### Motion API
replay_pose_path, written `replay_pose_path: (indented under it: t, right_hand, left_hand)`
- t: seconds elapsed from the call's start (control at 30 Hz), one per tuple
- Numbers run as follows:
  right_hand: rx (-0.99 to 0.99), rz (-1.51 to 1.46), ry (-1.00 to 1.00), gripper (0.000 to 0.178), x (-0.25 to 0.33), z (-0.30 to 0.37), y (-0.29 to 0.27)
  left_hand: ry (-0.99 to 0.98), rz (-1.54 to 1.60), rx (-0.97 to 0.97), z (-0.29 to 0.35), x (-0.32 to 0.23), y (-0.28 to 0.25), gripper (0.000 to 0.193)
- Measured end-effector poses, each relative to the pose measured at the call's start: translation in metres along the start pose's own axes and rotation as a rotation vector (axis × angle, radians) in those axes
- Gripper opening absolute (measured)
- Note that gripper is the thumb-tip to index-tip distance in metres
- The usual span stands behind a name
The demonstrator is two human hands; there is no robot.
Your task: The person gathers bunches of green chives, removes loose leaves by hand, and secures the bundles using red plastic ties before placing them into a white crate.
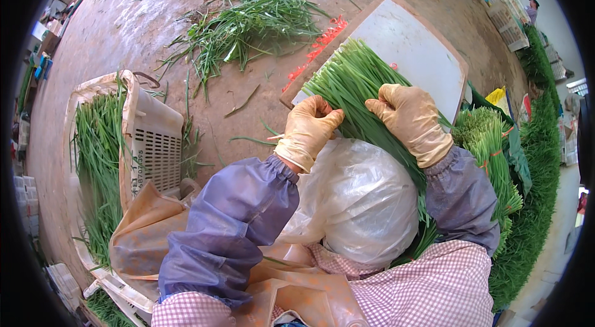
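A thick bundle of long green garlic chives [350, 82] lies slantwise over the near left part of a white board [421, 39] and runs down past my plastic-wrapped knee [372, 197]. My left hand [312, 129], in a yellowish glove, is pinched closed at the bundle's left edge. A thin pale-red end shows beside its wrist; what the fingertips hold is hidden. From the right, my gloved right hand [414, 121] curls over the bundle, thumb and fingers closed against the leaves.
Red ties [316, 48] lie along the board's left edge. Loose chives [248, 26] are heaped on the floor beyond. A white crate [155, 135] filled with chives stands at left. Tied bundles [489, 147] and a long green row [536, 184] lie at right.
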State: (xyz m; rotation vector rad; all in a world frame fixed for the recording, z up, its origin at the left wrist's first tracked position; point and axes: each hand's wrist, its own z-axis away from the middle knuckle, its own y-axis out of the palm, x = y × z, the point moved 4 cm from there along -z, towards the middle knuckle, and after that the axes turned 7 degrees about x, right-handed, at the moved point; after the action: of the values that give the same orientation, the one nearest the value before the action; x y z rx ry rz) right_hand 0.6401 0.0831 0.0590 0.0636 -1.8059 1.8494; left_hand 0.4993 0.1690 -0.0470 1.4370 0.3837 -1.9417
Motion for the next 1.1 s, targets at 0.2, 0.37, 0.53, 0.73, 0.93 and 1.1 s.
replay_pose_path:
  t: [0.2,0.37,0.53,0.73,0.93,1.1]
  right_hand:
    - [-0.114,0.098,-0.223,0.027,0.001,-0.005,0.016]
    - [0.004,0.307,-0.126,0.031,0.001,-0.011,0.018]
    - [-0.080,0.322,-0.228,0.032,0.035,0.005,0.002]
    - [0.281,-0.163,-0.487,0.012,0.058,0.014,0.032]
    - [0.310,0.201,-0.483,0.010,0.057,-0.009,0.069]
    - [0.420,0.395,-0.460,0.017,0.062,-0.009,0.094]
  left_hand:
    - [-0.029,-0.013,0.004,0.000,0.007,-0.003,0.016]
    - [-0.082,0.005,0.074,0.001,-0.002,-0.006,0.016]
    - [-0.109,-0.078,0.188,0.003,-0.012,-0.028,0.015]
    - [-0.062,-0.029,0.015,0.012,-0.014,-0.075,0.016]
    - [0.309,-1.209,-0.115,0.033,-0.006,-0.059,0.025]
    - [-0.006,-0.767,0.302,0.043,0.017,-0.057,0.016]
